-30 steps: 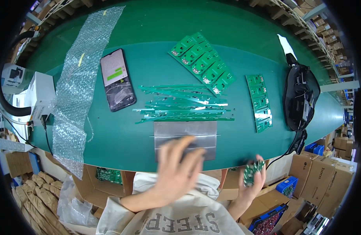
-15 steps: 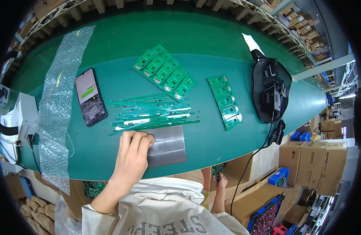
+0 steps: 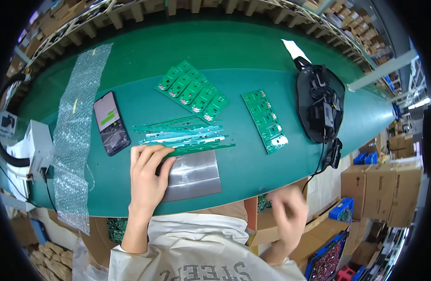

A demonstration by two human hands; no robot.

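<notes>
My left hand [image 3: 147, 180] lies at the near left end of a pile of thin green circuit-board strips [image 3: 192, 136]. Its fingertips touch the nearest strips, and the thumb stands apart from the fingers over a dark grey metal plate [image 3: 194, 175]. Past the table's front edge is my right hand [image 3: 290, 210], smeared by motion, above a cardboard box with green circuit boards [image 3: 263, 202] in it. Whether it holds anything does not show. Behind the strips lie green circuit-board panels [image 3: 192, 91], overlapping. Another panel [image 3: 264, 121] lies to their right.
A phone [image 3: 111, 123] and a long sheet of bubble wrap [image 3: 75, 136] lie to the left, beside a white box-shaped device [image 3: 37, 145]. At the right rests a black cabled device [image 3: 321, 103]. Cardboard boxes [image 3: 381, 189] and a blue bin [image 3: 342, 210] stand beyond the edge.
My right hand has come up from the box of boards toward the table edge. My left hand has shifted left, its thumb now spread from the fingers. The whole view has shifted slightly.
</notes>
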